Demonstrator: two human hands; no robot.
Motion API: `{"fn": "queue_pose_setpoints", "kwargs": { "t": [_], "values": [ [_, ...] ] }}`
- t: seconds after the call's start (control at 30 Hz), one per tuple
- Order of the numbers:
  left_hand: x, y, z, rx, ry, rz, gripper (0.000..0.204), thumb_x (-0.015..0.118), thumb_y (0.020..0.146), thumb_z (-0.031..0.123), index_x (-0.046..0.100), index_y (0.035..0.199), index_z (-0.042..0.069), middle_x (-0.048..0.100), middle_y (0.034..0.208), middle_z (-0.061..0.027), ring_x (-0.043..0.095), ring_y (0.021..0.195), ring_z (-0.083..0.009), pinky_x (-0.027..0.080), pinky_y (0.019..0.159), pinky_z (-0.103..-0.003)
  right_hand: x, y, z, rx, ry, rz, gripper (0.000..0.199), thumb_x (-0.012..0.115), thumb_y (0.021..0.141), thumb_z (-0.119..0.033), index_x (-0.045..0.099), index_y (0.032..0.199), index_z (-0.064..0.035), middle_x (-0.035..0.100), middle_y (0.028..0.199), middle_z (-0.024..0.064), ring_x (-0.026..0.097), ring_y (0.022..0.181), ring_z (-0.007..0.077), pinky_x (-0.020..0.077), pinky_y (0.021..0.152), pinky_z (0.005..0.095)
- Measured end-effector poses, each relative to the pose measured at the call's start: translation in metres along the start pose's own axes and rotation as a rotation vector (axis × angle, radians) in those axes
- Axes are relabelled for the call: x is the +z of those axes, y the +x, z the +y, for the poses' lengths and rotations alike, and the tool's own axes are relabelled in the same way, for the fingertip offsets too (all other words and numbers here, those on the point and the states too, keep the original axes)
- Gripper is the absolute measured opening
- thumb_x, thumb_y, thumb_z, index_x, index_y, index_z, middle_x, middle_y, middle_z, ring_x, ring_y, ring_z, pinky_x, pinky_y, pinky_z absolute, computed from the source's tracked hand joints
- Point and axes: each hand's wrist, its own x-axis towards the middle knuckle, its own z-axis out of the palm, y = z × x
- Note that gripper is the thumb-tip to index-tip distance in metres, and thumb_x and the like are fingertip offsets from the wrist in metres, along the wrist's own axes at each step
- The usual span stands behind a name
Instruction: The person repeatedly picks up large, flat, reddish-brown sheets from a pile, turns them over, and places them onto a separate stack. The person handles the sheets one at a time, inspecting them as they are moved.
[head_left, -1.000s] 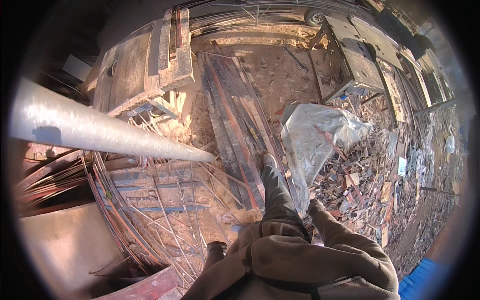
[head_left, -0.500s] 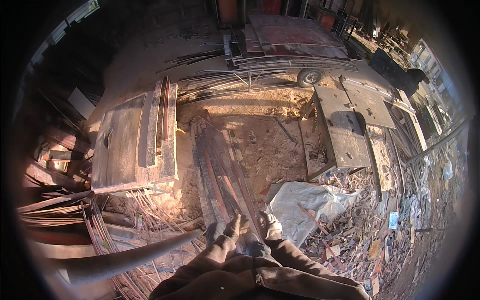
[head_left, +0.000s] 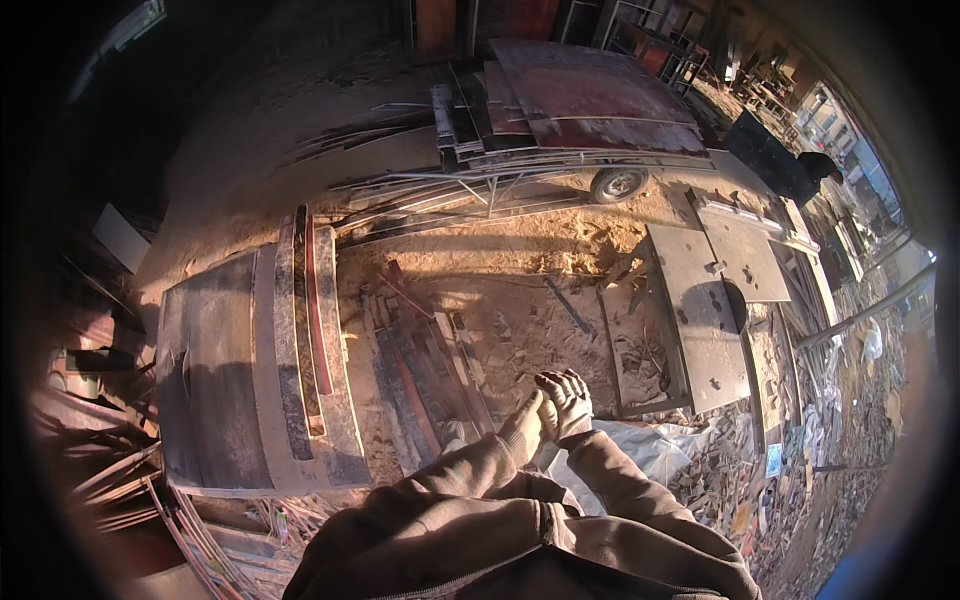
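Observation:
My left hand (head_left: pixel 524 424) and my right hand (head_left: pixel 570 403), both in light work gloves, meet in front of my body. The right hand's fingers are curled and pressed together, sunlit across the knuckles. Against its palm side lies the left hand, whose fingers are mostly hidden. Whether anything small is between them cannot be made out. Just beyond and to the left, a pile of long reddish-brown wood strips (head_left: pixel 415 365) lies on the ground. Further left, more strips (head_left: pixel 318 310) rest along the edge of a low wooden worktable (head_left: pixel 215 370).
On the right stands a wooden saw table (head_left: pixel 700 310). Wood offcuts (head_left: pixel 700 500) and a pale plastic sheet (head_left: pixel 650 450) cover the ground near it. Further off are a metal-framed cart with a wheel (head_left: pixel 619 184) and stacked boards (head_left: pixel 610 100). A dark-clothed person (head_left: pixel 800 175) is at the far right.
My hands have come up from low over the strips and moved right, from apart to touching each other. The view has shifted, so the surroundings sit lower in the picture.

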Motion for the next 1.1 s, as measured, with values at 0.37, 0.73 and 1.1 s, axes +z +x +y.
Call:
{"fn": "queue_pose_setpoints", "kwargs": {
  "t": [0.37, 0.73, 1.1],
  "values": [
    [-0.079, 0.119, 0.263, 0.329, 0.134, 0.187, 0.061, 0.058, 0.099, 0.059, 0.048, 0.058, 0.016, 0.046, 0.045, -0.0037, 0.038, 0.027, -0.0183, 0.03, 0.027, -0.036, 0.09, -0.07, 0.219, 1.586, 0.316, -0.412, 0.056, 0.038, 0.107, -0.047, 0.068, 0.112, 0.0, 0.076, 0.091, 0.0199, 0.072, 0.076, 0.0345, 0.0574, 0.068, 0.0464],
    [-0.094, 0.33, 0.501, 0.399, -0.159, 0.308, 0.058, 0.054, 0.103, 0.05, 0.032, 0.056, 0.023, 0.028, 0.045, 0.0026, 0.024, 0.033, -0.0155, 0.015, 0.036, -0.036, 0.293, 0.275, 0.353, 1.411, 0.489, -0.633, 0.052, 0.041, 0.106, -0.044, 0.067, 0.115, 0.0, 0.075, 0.094, 0.0208, 0.072, 0.075, 0.0312, 0.0574, 0.065, 0.0444],
    [-0.182, 0.41, 0.744, 0.419, -0.079, 0.503, 0.043, 0.056, 0.102, 0.048, 0.066, 0.086, 0.01, 0.056, 0.059, -0.0041, 0.049, 0.044, -0.0182, 0.039, 0.041, -0.037, 0.426, 0.636, 0.309, 1.102, 0.796, -0.308, 0.05, 0.045, 0.105, -0.042, 0.066, 0.119, 0.0005, 0.075, 0.098, 0.0176, 0.071, 0.082, 0.025, 0.056, 0.077, 0.0379]
  ]
}}
